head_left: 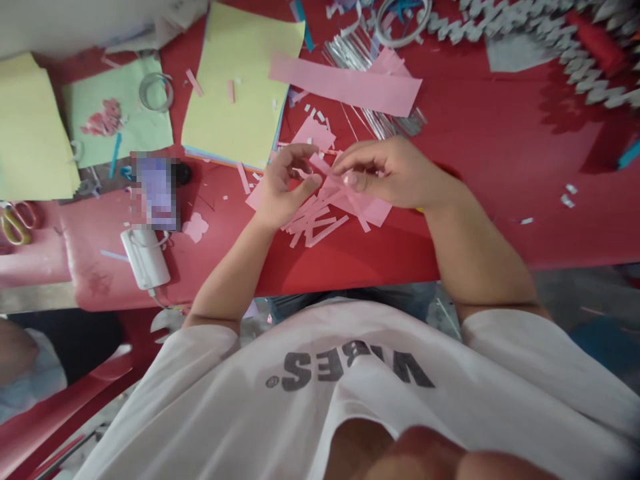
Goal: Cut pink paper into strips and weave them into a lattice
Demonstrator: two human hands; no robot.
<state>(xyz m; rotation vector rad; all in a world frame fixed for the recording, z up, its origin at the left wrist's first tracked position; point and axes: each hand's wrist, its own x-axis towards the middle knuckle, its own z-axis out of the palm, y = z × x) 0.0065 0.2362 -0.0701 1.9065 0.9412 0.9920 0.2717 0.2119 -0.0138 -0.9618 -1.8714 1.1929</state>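
Note:
My right hand (pixel 385 173) pinches a narrow pink paper strip (pixel 323 165) between thumb and fingers. The strip's free end points toward my left hand (pixel 290 183), whose curled fingers and thumb stand apart close by. Whether a thin bit of paper touches the left fingers is hard to make out. Beneath both hands lies a loose heap of cut pink strips (pixel 327 230) on pink paper pieces (pixel 377 212). Just beyond the hands is a small pink paper piece (pixel 316 133) with white scraps around it.
Yellow sheets (pixel 245 80) lie beyond my left hand; a wide pink strip (pixel 350 87) crosses silvery wires (pixel 405 123). A tape roll (pixel 156 92), a white power bank (pixel 146 259), a pixelated phone-like object (pixel 157 193) and scissors (pixel 19 223) are leftward. Grey zigzag garlands (pixel 500 27) occupy the far right.

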